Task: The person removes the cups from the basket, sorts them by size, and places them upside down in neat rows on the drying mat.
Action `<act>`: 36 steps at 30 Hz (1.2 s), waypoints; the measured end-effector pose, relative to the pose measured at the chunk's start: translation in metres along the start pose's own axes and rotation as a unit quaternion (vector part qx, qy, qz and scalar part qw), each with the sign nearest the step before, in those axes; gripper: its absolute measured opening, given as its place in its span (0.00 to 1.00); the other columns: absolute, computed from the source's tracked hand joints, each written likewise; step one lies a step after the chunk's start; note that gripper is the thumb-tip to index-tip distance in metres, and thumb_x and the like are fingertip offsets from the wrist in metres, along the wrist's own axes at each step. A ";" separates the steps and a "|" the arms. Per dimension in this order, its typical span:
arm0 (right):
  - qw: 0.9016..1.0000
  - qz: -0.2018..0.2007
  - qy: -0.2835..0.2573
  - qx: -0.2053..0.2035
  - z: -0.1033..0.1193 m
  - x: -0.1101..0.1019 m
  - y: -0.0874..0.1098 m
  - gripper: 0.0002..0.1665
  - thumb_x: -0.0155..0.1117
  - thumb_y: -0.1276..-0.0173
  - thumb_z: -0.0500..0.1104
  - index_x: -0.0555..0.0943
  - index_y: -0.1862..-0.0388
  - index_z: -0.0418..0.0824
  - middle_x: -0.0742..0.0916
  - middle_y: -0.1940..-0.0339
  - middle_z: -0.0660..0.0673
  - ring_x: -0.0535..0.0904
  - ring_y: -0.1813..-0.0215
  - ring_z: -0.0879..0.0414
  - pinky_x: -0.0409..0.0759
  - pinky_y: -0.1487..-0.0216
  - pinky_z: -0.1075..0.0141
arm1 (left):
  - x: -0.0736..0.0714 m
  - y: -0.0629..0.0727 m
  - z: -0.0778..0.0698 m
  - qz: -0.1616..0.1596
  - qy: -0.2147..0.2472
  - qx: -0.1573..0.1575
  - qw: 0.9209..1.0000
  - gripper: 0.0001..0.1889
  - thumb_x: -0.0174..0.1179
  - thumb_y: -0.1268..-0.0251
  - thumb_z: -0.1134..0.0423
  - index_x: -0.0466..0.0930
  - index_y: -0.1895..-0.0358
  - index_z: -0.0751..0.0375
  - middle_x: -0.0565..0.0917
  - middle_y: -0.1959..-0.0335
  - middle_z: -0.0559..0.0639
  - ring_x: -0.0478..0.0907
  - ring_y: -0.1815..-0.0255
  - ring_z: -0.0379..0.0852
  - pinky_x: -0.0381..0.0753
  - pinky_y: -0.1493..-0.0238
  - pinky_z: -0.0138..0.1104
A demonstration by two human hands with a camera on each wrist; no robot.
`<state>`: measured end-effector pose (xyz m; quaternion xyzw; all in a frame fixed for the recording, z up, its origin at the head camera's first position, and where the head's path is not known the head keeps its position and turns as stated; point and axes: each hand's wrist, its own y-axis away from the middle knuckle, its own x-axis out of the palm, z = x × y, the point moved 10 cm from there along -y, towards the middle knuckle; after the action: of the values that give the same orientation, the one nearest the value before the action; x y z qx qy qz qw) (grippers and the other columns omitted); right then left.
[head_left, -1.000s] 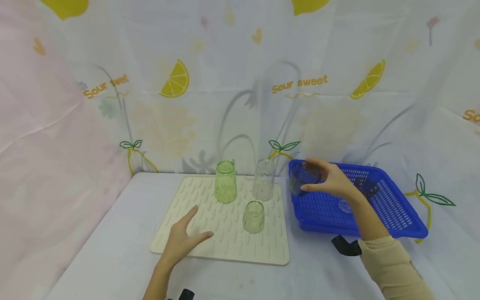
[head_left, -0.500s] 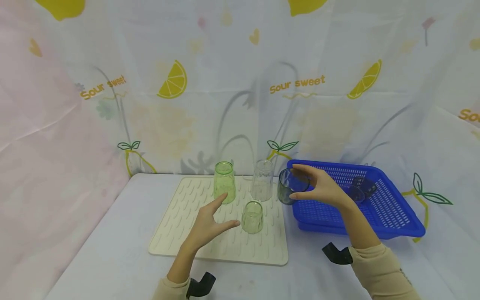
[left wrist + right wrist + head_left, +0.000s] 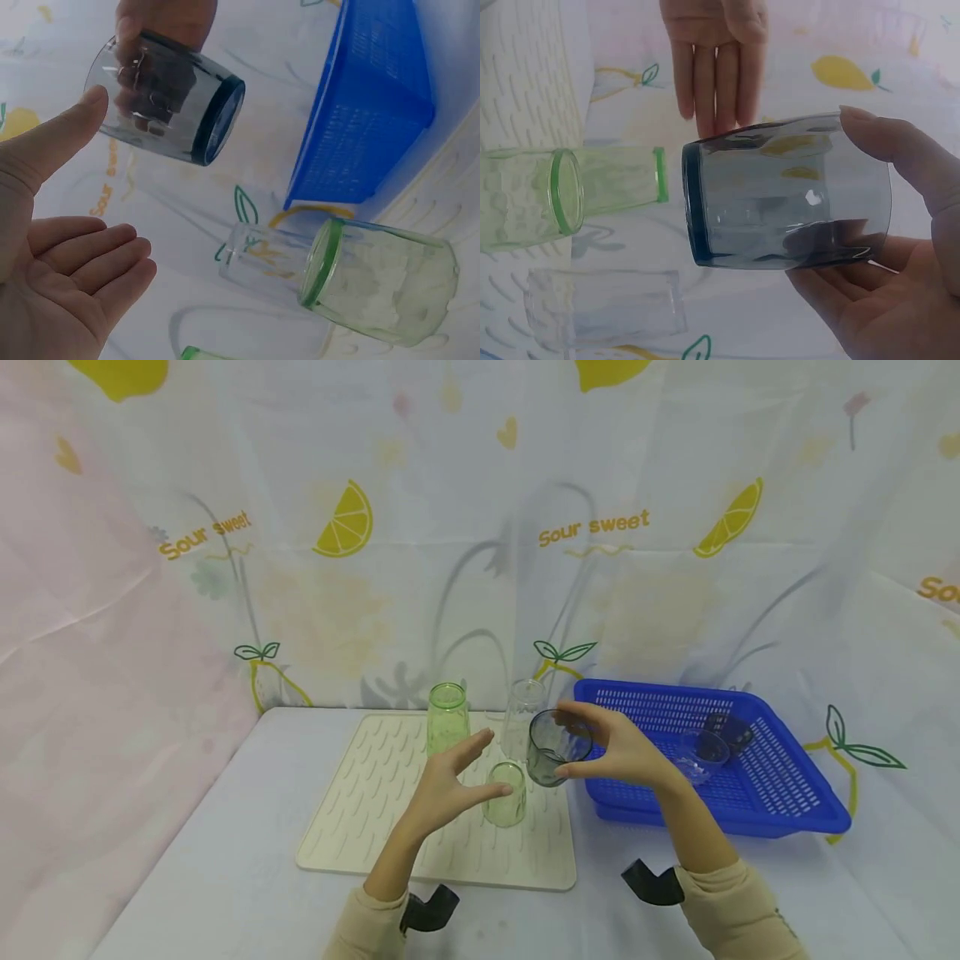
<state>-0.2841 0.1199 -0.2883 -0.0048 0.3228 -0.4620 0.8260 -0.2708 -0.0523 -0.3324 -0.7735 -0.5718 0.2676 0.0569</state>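
My right hand (image 3: 626, 752) grips a smoky blue-grey glass tumbler (image 3: 549, 764), thumb on one side and fingers on the other. Its thick base (image 3: 695, 206) points down, and it is above the mat's right side. My left hand (image 3: 442, 793) reaches in from the left, thumb spread from straight fingers, holding nothing. Just beyond its thumb tip stands a short pale green glass (image 3: 505, 810). Behind are a tall green glass (image 3: 447, 714) and a tall clear glass (image 3: 517, 731). These three stand upside down on the cream ridged mat (image 3: 360, 810).
At right a blue perforated basket (image 3: 795, 806) sits on the white-covered table (image 3: 225, 827). Inside it lie a clear glass piece (image 3: 699, 756) and a dark glass (image 3: 735, 732). A white printed cloth (image 3: 450, 585) hangs behind.
My right hand has carried the smoky tumbler left from over the basket to over the mat. My left hand has moved right and slightly forward, toward the tumbler.
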 end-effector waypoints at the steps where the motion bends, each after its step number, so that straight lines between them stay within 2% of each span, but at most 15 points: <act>1: 1.000 0.002 -0.004 -0.005 0.002 0.002 0.000 0.47 0.75 0.50 0.33 0.62 0.34 0.24 0.72 0.37 0.29 0.68 0.35 0.36 0.69 0.36 0.54 | 0.001 -0.002 -0.001 0.004 0.010 0.001 1.000 0.39 0.72 0.51 0.65 0.65 0.34 0.70 0.70 0.35 0.62 0.67 0.34 0.53 0.68 0.34 0.42; 8: 0.998 0.028 -0.035 -0.034 0.014 0.017 -0.003 0.47 0.74 0.50 0.32 0.60 0.34 0.22 0.72 0.38 0.27 0.69 0.36 0.35 0.72 0.37 0.54 | 0.010 -0.012 -0.010 0.039 0.049 0.010 0.998 0.40 0.72 0.53 0.68 0.64 0.34 0.71 0.72 0.36 0.61 0.68 0.34 0.52 0.70 0.35 0.37; 15: 0.997 0.033 -0.047 -0.046 0.020 0.025 -0.006 0.47 0.74 0.50 0.32 0.61 0.34 0.21 0.72 0.38 0.27 0.69 0.36 0.35 0.72 0.36 0.57 | 0.015 -0.021 -0.015 0.066 0.103 0.017 0.992 0.39 0.72 0.52 0.70 0.63 0.35 0.75 0.71 0.38 0.67 0.73 0.40 0.58 0.74 0.39 0.36; 21: 0.997 0.026 -0.056 -0.040 0.017 0.028 -0.006 0.47 0.74 0.50 0.32 0.61 0.34 0.21 0.72 0.37 0.27 0.68 0.36 0.36 0.70 0.35 0.59 | 0.015 -0.023 -0.017 0.068 0.130 0.020 0.989 0.37 0.71 0.54 0.73 0.66 0.37 0.76 0.74 0.41 0.67 0.74 0.40 0.57 0.75 0.40 0.34; 30: 0.997 0.019 -0.052 -0.061 0.019 0.032 -0.007 0.46 0.73 0.48 0.32 0.61 0.34 0.22 0.69 0.34 0.27 0.66 0.34 0.36 0.69 0.34 0.64 | 0.016 -0.025 -0.025 0.080 0.143 0.044 0.985 0.40 0.74 0.54 0.64 0.66 0.37 0.75 0.74 0.40 0.67 0.72 0.38 0.59 0.72 0.37 0.37; 36: 0.995 0.005 -0.074 -0.061 0.014 0.035 -0.005 0.47 0.72 0.46 0.34 0.58 0.31 0.24 0.66 0.32 0.28 0.63 0.32 0.36 0.69 0.34 0.68 | 0.015 -0.024 -0.027 0.074 0.155 0.057 0.984 0.40 0.73 0.53 0.65 0.64 0.36 0.76 0.74 0.40 0.67 0.71 0.39 0.62 0.71 0.36 0.38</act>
<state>-0.2675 0.0858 -0.2945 -0.0875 0.2878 -0.4354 0.8485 -0.2756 -0.0243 -0.3055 -0.8411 -0.4811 0.1805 0.1688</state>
